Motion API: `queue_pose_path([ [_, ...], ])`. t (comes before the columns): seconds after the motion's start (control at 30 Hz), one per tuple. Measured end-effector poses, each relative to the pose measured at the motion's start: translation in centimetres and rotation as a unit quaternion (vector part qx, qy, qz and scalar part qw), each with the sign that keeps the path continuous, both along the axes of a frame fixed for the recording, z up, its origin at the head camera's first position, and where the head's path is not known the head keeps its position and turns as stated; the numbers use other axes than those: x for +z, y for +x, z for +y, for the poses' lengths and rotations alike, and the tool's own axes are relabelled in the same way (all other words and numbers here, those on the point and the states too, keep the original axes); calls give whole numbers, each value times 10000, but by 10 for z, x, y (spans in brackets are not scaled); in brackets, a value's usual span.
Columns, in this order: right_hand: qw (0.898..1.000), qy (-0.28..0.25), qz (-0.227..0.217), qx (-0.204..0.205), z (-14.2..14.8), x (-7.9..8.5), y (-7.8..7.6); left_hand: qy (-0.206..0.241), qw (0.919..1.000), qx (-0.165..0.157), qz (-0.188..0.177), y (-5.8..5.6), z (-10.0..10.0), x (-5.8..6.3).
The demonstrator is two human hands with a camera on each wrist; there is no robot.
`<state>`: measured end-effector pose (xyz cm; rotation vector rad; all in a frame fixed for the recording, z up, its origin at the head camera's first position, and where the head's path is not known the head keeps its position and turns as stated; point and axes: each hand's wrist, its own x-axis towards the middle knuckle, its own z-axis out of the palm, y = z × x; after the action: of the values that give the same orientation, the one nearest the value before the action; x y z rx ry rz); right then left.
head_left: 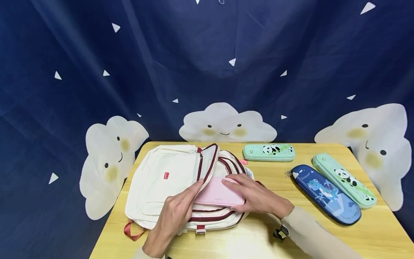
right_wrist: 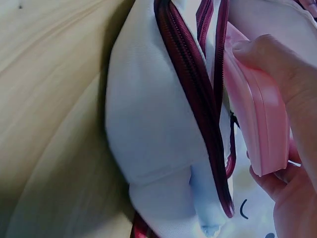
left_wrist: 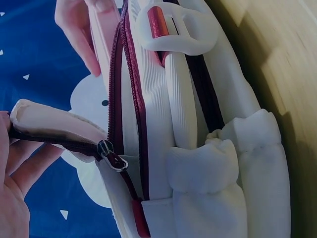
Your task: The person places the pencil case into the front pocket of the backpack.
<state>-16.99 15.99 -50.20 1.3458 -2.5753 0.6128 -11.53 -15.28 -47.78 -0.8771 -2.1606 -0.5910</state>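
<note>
A white backpack (head_left: 150,190) with dark red zips lies on the table, its front pocket unzipped. My left hand (head_left: 176,210) holds up the edge of the pocket flap (head_left: 209,165); in the left wrist view the flap (left_wrist: 54,121) is pinched between thumb and fingers, with a zip pull (left_wrist: 114,156) hanging near it. My right hand (head_left: 255,196) grips a smooth pink pencil case (head_left: 216,192) by its right end, thumb on one side and fingers on the other. The far end of the case is under the flap, hidden in the pocket opening.
A mint panda pencil case (head_left: 268,153) lies at the back, right of the backpack. Further right, a blue dinosaur pencil case (head_left: 325,194) lies beside another mint panda case (head_left: 346,180). A dark blue curtain (head_left: 207,72) with clouds hangs behind the wooden table (head_left: 245,237).
</note>
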Motion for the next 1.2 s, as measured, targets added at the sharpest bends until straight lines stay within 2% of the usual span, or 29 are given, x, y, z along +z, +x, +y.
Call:
queue_pose_path([
  [0.23,9980,220,-586,20,-18,0,-12,-39,9999,10,-115,1,0,0],
  [0.43,9948,309,-955,181,-36,-4,-20,-52,10000,46,-52,2,-2,0],
  [0.6,9917,376,-1197,270,-43,-8,-21,-41,10000,60,-62,3,-3,-1],
  [0.93,9826,565,-1767,132,-40,-17,-17,20,9998,55,-200,5,-4,-1],
  [1.2,9873,491,-1512,25,-30,-11,-13,52,9999,5,-150,5,-3,-1],
])
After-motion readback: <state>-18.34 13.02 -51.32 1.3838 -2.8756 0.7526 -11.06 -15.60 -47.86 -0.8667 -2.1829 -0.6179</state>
